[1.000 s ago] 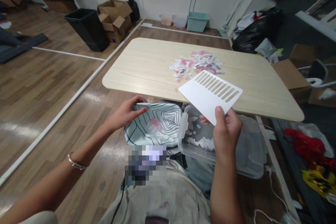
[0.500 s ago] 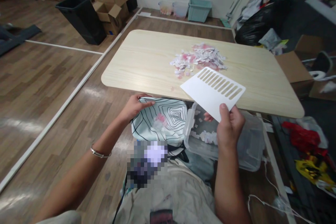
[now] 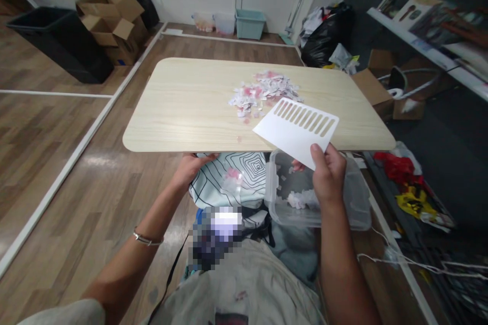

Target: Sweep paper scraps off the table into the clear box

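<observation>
My right hand [image 3: 331, 170] grips a flat white plastic scraper [image 3: 292, 134] by one corner. A row of slots runs along the scraper's far edge, and it is held above the front of the table. Beyond it a loose pile of white and pink paper scraps [image 3: 263, 92] lies on the tabletop. My left hand [image 3: 192, 168] is at the left edge of a pale cloth [image 3: 249, 167] with black line patterns, its thumb over the fabric and its fingertips partly hidden at the table's edge. Some pink and clear bits [image 3: 233, 177] rest on the cloth.
A clear plastic bin [image 3: 282, 216] with scraps in it sits below the right front edge of the wooden table [image 3: 183, 106]. A black trash can [image 3: 61, 43] and cardboard boxes [image 3: 114, 25] stand at back left. White cables [image 3: 381, 260] lie at lower right.
The view has turned right, so the table appears further left. My left hand has moved so that its fingers now reach the table's front edge. The scraper stays in my right hand.
</observation>
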`<state>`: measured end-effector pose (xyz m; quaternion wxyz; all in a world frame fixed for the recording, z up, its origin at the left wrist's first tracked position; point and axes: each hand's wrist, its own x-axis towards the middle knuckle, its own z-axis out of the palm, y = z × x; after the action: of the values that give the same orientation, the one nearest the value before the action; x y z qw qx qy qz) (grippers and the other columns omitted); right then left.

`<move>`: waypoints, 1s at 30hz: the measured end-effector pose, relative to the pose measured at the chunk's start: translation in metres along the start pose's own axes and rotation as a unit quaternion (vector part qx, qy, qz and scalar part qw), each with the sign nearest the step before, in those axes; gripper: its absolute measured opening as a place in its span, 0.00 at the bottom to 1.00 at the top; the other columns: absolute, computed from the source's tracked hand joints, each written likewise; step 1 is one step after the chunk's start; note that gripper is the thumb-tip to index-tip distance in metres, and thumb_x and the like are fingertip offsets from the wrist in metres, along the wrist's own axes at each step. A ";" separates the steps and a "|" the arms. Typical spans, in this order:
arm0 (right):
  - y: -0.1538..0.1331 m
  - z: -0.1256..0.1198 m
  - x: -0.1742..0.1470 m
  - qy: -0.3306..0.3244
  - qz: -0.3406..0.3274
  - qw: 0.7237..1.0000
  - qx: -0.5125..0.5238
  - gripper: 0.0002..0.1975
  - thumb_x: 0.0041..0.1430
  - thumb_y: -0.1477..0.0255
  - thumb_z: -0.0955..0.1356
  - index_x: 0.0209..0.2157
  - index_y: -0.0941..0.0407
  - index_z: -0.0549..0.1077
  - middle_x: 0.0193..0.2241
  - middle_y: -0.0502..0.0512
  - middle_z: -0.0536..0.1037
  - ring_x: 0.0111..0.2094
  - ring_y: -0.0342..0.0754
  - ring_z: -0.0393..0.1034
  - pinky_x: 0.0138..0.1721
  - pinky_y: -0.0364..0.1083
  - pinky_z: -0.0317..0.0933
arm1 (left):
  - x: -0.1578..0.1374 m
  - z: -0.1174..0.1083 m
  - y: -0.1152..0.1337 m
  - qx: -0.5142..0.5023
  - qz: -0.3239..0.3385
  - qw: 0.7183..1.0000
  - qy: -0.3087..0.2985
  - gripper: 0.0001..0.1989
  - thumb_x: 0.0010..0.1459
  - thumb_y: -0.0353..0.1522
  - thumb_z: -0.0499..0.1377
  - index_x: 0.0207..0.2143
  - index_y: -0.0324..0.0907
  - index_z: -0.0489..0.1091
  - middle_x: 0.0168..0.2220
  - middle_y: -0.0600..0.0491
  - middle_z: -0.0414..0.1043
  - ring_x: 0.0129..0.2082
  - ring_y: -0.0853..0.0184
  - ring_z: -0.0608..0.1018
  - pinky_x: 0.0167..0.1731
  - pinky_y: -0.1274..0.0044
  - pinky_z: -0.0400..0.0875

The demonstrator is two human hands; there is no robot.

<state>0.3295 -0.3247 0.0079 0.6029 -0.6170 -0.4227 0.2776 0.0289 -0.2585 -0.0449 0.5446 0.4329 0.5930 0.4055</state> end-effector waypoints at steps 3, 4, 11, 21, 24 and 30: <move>0.002 0.000 -0.002 0.005 -0.003 1.000 0.007 0.25 0.57 0.43 0.75 0.33 0.52 0.75 0.16 0.49 0.72 0.21 0.54 0.74 0.20 0.48 0.66 | -0.001 0.002 0.003 -0.031 -0.009 0.999 0.002 0.26 0.31 0.46 0.80 0.33 0.42 0.83 0.45 0.44 0.88 0.57 0.41 0.83 0.59 0.60 0.77; 0.002 0.000 -0.003 0.000 -0.004 1.000 0.009 0.25 0.58 0.43 0.74 0.33 0.52 0.74 0.16 0.49 0.73 0.21 0.54 0.74 0.20 0.48 0.66 | -0.001 0.002 0.003 -0.036 -0.007 0.999 0.004 0.26 0.31 0.45 0.80 0.33 0.42 0.83 0.44 0.44 0.88 0.57 0.41 0.83 0.60 0.61 0.77; 0.008 0.001 -0.001 -0.012 -0.015 0.999 0.027 0.21 0.61 0.47 0.72 0.33 0.51 0.73 0.17 0.48 0.73 0.20 0.52 0.73 0.22 0.49 0.67 | -0.006 0.000 0.000 -0.048 -0.013 0.999 0.007 0.27 0.31 0.42 0.80 0.36 0.40 0.85 0.44 0.45 0.89 0.57 0.40 0.83 0.62 0.58 0.75; 0.011 0.005 -0.007 -0.025 -0.012 0.998 0.054 0.20 0.62 0.48 0.72 0.35 0.52 0.73 0.17 0.48 0.73 0.22 0.53 0.77 0.23 0.48 0.68 | -0.020 -0.016 -0.007 -0.084 0.019 0.996 0.032 0.32 0.37 0.49 0.80 0.41 0.38 0.85 0.45 0.43 0.88 0.54 0.43 0.85 0.57 0.62 0.78; 0.012 0.007 -0.006 -0.036 -0.018 0.997 0.069 0.20 0.62 0.49 0.71 0.35 0.52 0.73 0.17 0.47 0.73 0.20 0.51 0.75 0.22 0.47 0.66 | -0.022 -0.021 -0.008 -0.065 0.043 0.997 0.024 0.36 0.38 0.51 0.80 0.45 0.38 0.84 0.50 0.41 0.87 0.59 0.43 0.83 0.62 0.61 0.75; 0.011 0.010 0.001 -0.009 -0.029 0.994 0.103 0.20 0.60 0.50 0.71 0.35 0.52 0.71 0.16 0.45 0.72 0.16 0.49 0.70 0.20 0.46 0.64 | -0.031 -0.025 -0.010 -0.013 0.072 0.997 0.011 0.41 0.45 0.59 0.75 0.51 0.38 0.82 0.55 0.38 0.85 0.63 0.43 0.80 0.66 0.61 0.71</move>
<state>0.3233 -0.3177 -0.0044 0.6667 -0.5370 -0.4151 0.3080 0.0042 -0.2909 -0.0430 0.5129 0.4629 0.5609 0.4561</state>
